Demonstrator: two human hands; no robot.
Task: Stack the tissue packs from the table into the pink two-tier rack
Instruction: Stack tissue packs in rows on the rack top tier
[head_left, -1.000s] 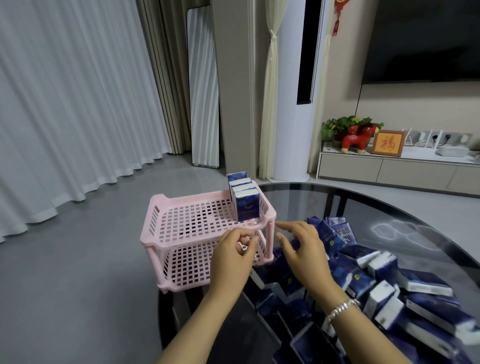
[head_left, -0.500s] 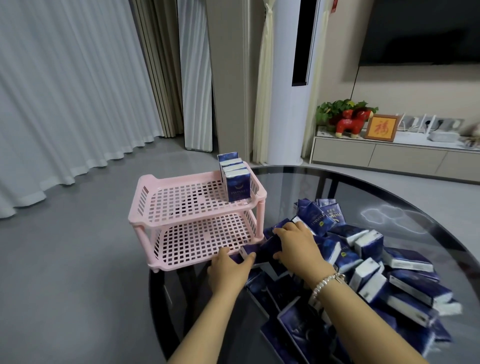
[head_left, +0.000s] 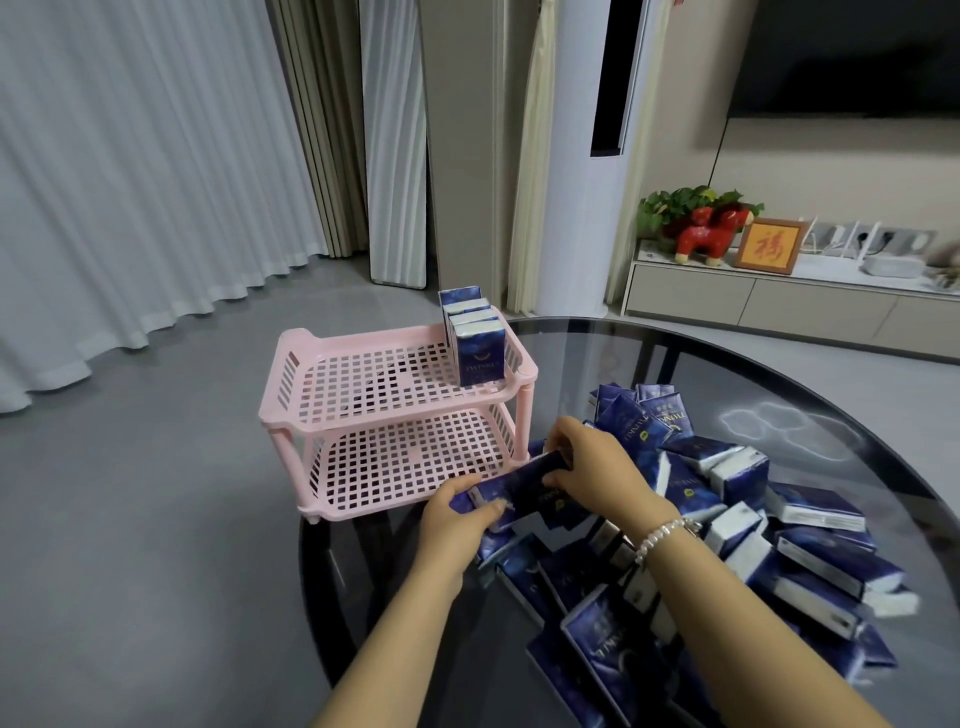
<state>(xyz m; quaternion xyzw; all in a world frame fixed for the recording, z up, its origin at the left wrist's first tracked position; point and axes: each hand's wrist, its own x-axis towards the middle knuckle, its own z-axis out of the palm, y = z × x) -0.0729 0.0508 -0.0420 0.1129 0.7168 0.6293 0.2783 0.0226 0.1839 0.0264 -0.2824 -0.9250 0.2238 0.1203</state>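
hands: left (head_left: 457, 512) and right (head_left: 597, 470) each grip an end of one pack (head_left: 524, 480), low at pile (head_left: 727, 519) edge on desk (head_left: 779, 374) | rack (head_left: 395, 410) just beside; four packs (head_left: 475, 343) upright in top-tier corner, likely saving room.

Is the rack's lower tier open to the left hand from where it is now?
Probably yes: the left hand sits just before the lower tier, whose front side looks open and unblocked.
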